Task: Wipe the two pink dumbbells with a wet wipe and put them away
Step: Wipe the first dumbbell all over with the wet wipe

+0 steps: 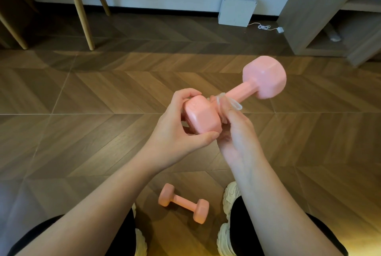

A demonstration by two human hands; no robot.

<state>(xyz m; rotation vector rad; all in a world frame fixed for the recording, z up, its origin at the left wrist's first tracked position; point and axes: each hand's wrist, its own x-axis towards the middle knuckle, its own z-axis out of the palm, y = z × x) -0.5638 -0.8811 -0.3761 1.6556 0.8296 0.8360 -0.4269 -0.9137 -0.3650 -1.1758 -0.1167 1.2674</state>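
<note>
Well above the wooden floor [82,90], the person holds one pink dumbbell [241,90] in the air with both hands, and it points away and to the right. The left hand [177,132] grips the near head of this dumbbell; the thumb lies under it and the fingers curl over its top edge. The right hand [237,138] is at the handle, just beside the near head, and it pinches a wet wipe [235,105] that is wrapped around the handle. Its fingertips are mostly hidden behind the dumbbell, so I cannot tell exactly how they lie. The second dumbbell [183,203] lies on the floor between the two pale shoes [231,193], close to the person and apart from the hands. Near the far wall a white box [237,11] stands on the floor with a white cable [266,27] beside it. A grey shelf unit [309,18] is at the right and wooden chair legs [81,8] are at the left.
</note>
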